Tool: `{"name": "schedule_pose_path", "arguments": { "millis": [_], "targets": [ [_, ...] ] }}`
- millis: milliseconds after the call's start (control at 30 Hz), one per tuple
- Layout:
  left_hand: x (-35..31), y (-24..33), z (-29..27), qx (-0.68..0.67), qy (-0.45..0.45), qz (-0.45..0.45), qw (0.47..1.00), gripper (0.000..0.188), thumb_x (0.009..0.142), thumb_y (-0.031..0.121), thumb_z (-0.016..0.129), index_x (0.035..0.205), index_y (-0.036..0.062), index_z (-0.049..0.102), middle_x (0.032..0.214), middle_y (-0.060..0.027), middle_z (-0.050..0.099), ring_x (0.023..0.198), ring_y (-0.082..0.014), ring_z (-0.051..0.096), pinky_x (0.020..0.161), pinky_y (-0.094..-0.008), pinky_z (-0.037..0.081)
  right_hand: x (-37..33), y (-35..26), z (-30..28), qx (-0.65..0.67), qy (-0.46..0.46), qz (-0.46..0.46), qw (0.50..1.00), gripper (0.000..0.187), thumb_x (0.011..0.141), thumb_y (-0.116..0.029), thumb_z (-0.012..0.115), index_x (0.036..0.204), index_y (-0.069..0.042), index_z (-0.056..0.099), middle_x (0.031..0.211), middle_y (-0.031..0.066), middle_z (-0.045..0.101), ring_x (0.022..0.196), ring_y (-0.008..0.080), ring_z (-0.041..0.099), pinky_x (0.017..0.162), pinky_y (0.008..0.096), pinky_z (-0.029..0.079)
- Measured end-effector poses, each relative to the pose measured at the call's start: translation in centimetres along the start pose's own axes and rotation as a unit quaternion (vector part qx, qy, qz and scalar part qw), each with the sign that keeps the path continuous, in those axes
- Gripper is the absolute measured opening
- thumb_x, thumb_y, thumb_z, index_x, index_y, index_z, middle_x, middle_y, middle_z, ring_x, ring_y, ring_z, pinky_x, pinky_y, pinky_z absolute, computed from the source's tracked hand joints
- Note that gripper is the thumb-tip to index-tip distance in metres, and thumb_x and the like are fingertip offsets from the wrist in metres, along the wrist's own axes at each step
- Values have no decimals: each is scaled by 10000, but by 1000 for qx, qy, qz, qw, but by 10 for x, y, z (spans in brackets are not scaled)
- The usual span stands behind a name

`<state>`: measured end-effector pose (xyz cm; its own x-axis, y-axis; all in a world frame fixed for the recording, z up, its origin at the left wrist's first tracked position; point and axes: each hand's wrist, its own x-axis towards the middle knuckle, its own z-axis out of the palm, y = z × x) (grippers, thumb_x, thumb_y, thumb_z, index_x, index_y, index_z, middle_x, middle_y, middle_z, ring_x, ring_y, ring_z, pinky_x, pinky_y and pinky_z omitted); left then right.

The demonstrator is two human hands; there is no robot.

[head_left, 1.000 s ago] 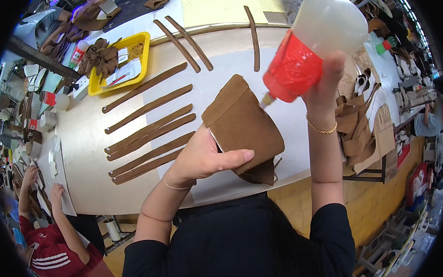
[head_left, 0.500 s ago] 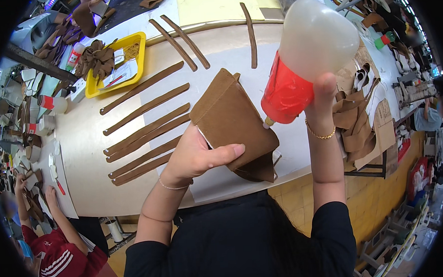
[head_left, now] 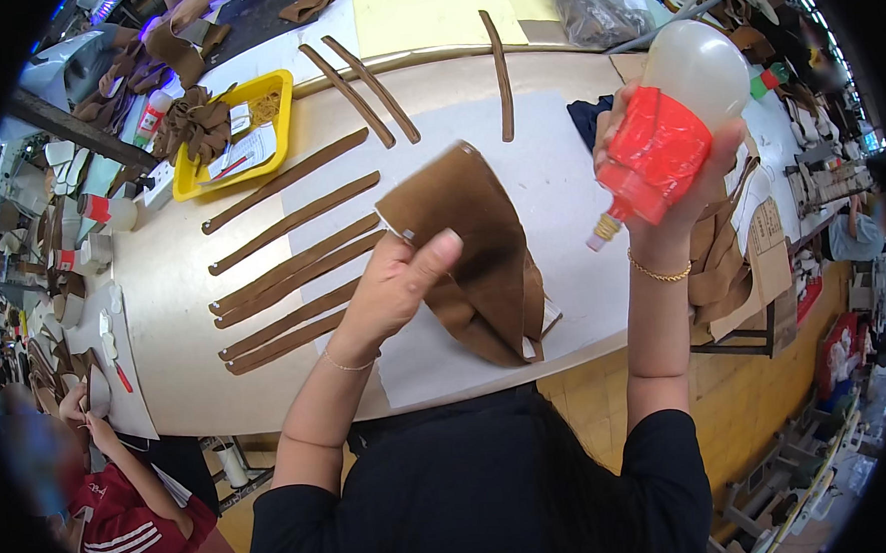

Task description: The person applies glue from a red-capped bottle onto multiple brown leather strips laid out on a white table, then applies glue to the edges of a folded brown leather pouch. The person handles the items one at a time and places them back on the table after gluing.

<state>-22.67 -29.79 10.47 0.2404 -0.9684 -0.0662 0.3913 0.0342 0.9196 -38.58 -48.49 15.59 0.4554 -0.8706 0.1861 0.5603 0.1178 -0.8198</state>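
My left hand (head_left: pixel 400 284) grips the left edge of a brown leather piece (head_left: pixel 481 244), its thumb lying over the near face. The piece is folded and tilted above a white sheet (head_left: pixel 556 140), with pale backing showing at its lower corner. In my right hand (head_left: pixel 703 178) is a translucent squeeze bottle (head_left: pixel 677 114) wrapped in red tape, its nozzle pointing down and to the left. A gap separates the nozzle from the leather. Several narrow brown strips (head_left: pixel 294 214) lie left of the leather, and another strip (head_left: pixel 502 78) lies beyond it.
A yellow tray (head_left: pixel 283 135) holding brown scraps, papers and a red pen stands at the back left. Brown pieces (head_left: pixel 722 252) hang over the table's right side. At the left, a co-worker in a maroon shirt (head_left: pixel 136 533) handles a piece. A plastic bag (head_left: pixel 599 8) lies at the back.
My right hand has drawn the bottle up and to the right, off the leather. The leather piece has turned in my left hand, and its folded inner side now shows.
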Motion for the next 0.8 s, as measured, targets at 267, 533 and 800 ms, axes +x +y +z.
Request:
{"name": "schedule_pose_path", "arguments": {
  "millis": [267,533,800],
  "targets": [
    [-1,19,5,-52,-26,-81,995,970,713,-22,738,1484,64,156,1241,-89,499,1096,-173,529,932,-316,454,13,19,6,-135,-125,-88,979,769,845,-630,530,1306,-31,386,1133,120,575,1009,193,595,843,359,522],
    [-8,34,9,-2,-42,-43,998,879,673,41,773,1411,21,296,1232,-92,531,1125,-188,530,981,-343,420,23,22,49,-193,-219,-173,941,529,874,-518,598,968,3,605,827,-10,593,756,69,519,664,217,424],
    [-13,42,10,26,-52,-42,997,789,678,48,765,1352,2,357,1218,-100,544,1134,-199,527,979,-344,416,23,19,67,-236,-267,-165,920,510,857,-490,631,973,6,623,881,52,648,809,116,600,699,249,477]
  ]
}}
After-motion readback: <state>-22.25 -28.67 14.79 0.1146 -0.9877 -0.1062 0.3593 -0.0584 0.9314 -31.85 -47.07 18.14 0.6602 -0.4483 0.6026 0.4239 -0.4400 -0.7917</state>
